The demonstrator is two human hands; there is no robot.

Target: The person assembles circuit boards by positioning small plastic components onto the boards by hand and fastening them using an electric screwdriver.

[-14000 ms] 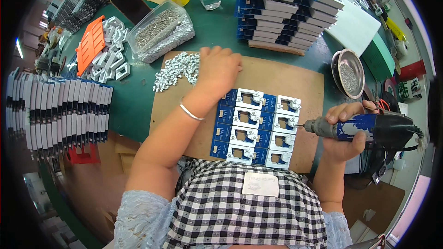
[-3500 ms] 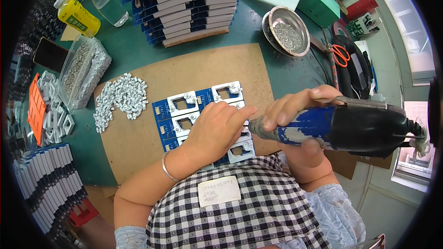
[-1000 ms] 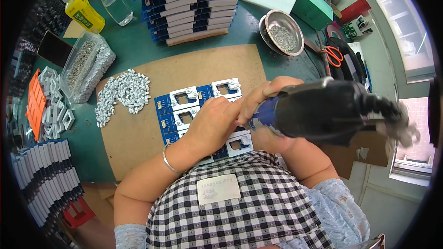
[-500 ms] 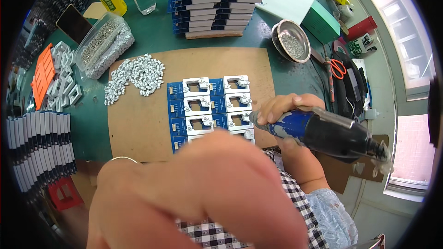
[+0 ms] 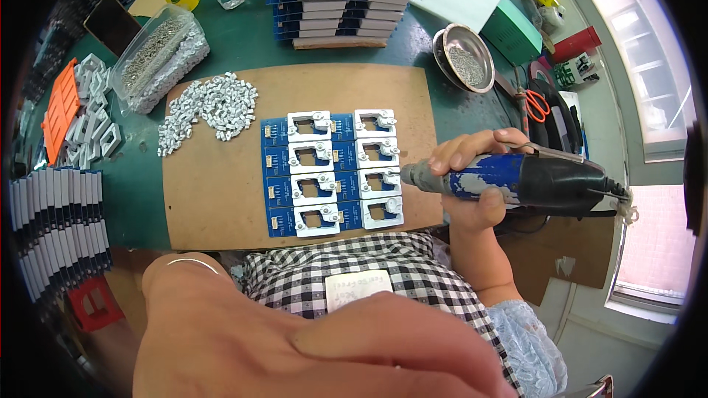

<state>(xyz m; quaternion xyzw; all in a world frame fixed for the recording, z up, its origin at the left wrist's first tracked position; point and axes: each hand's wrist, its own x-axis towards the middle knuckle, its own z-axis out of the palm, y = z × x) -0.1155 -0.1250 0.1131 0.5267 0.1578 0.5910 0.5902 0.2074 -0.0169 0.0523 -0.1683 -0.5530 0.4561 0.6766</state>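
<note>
Head view: right hand (image 5: 466, 211) wrapped round power screwdriver (image 5: 557, 183), its nose (image 5: 422, 176) pointing left at the right edge of the blue boards (image 5: 277, 191); contact unclear. Left hand (image 5: 295, 339) in foreground, fingertips hidden; grip cannot be told.

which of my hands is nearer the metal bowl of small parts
Right. Your right hand, gripping the power tool, is below the bowl in the view, apart from it; your left hand is farther, close to the camera.
</note>
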